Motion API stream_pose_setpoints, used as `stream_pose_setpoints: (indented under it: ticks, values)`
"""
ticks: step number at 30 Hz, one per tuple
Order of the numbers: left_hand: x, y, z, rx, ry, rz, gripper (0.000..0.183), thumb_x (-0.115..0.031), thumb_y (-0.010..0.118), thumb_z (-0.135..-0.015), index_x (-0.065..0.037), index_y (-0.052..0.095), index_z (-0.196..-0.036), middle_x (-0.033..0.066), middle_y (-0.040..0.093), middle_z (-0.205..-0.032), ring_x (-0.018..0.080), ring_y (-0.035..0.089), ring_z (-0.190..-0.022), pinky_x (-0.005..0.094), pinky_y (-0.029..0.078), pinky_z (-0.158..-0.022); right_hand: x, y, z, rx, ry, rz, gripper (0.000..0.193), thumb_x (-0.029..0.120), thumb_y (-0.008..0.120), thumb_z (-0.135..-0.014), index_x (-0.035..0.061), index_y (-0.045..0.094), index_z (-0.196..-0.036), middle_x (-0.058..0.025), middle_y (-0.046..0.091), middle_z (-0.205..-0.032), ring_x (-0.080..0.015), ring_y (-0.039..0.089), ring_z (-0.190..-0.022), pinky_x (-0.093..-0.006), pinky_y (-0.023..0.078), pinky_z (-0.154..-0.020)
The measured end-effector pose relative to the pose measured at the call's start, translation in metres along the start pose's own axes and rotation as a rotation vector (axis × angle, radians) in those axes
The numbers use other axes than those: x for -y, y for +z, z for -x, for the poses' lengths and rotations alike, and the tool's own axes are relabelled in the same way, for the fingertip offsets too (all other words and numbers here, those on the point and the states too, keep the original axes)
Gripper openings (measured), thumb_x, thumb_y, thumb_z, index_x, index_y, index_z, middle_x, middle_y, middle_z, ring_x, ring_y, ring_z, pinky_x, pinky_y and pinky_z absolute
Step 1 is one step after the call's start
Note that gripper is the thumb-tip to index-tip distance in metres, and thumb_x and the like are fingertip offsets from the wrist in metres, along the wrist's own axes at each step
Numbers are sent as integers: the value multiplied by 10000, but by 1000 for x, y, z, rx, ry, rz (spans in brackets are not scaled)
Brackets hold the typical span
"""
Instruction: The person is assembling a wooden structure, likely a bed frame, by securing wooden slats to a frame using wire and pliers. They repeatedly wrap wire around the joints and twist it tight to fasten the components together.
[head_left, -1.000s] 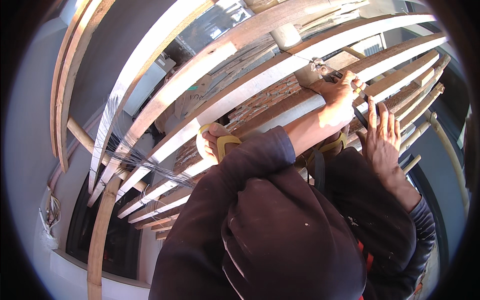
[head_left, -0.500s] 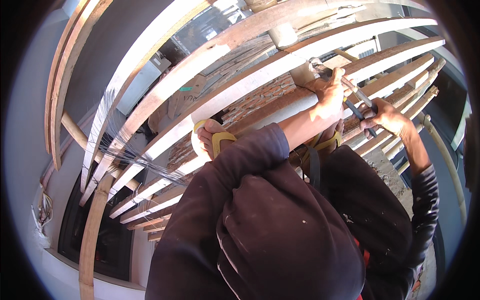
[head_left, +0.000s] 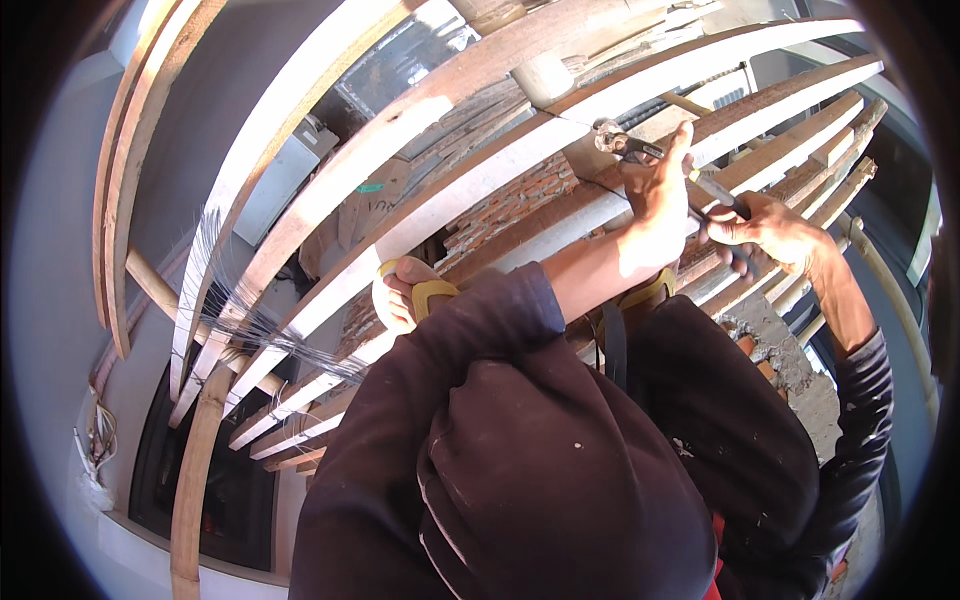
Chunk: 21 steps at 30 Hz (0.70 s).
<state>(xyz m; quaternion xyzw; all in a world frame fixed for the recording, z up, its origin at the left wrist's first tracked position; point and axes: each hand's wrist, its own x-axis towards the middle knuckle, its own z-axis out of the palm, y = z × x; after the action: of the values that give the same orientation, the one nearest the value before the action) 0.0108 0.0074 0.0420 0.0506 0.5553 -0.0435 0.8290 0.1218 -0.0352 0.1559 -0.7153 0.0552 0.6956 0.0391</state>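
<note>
My left hand [head_left: 655, 190] reaches over the timber beams, thumb raised, its other fingers curled around a dark-handled tool [head_left: 640, 148] with a rounded metal head. That head lies against a pale wooden beam [head_left: 480, 165], close to a thin dark wire or cord. To the right, my right hand [head_left: 765, 232] grips a two-handled tool, apparently pliers [head_left: 722, 193], with dark handle ends. One lower handle is blurred. My left hand hides the middle of the tools, so whether they join cannot be seen.
Parallel beams with open gaps cross the view. A bundle of thin wires [head_left: 250, 325] drapes over them at left. A sandalled foot [head_left: 408, 290] stands on a beam; brickwork [head_left: 510, 205] shows below. A bamboo pole [head_left: 190, 480] rises at lower left.
The view has shifted slightly. My left hand has turned with its thumb raised, exposing more of the metal tool head. The right hand's lower tool handle has moved and become blurred.
</note>
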Motion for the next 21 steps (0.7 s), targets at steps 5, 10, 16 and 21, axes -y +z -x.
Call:
stream_pose_setpoints:
  ticks: [5,10,16,21]
  values:
    - [13,-8,-8,183,95,38,425,-442,510,-912,-68,635,-1070,19,594,-930,110,502,-804,275,418,-735,-28,12,-12,-18,-95,-22,412,353,625,-863,-48,579,-945,-135,618,-759,-201,605,-534,-311,504,-492]
    - [-4,-5,-17,95,-66,4,424,-386,399,-970,-152,453,-1320,110,547,-1224,126,536,-918,244,433,-842,-22,62,25,-787,-513,818,606,242,687,-780,-14,446,-1274,-166,574,-1024,-347,587,-889,-392,485,-803]
    - [13,-5,-19,-39,83,-39,281,-300,583,-894,-25,539,-934,118,588,-838,150,560,-666,332,489,-618,-53,54,-1,-812,-481,1129,662,114,654,-730,-21,393,-1323,-200,562,-1000,-356,577,-878,-408,490,-788]
    - [-12,-7,20,57,120,173,271,-246,699,-821,-41,531,-876,36,574,-775,127,557,-659,226,464,-617,-38,-6,-8,290,48,-568,416,95,581,-737,-24,548,-1134,-53,528,-723,-137,483,-549,-278,397,-460]
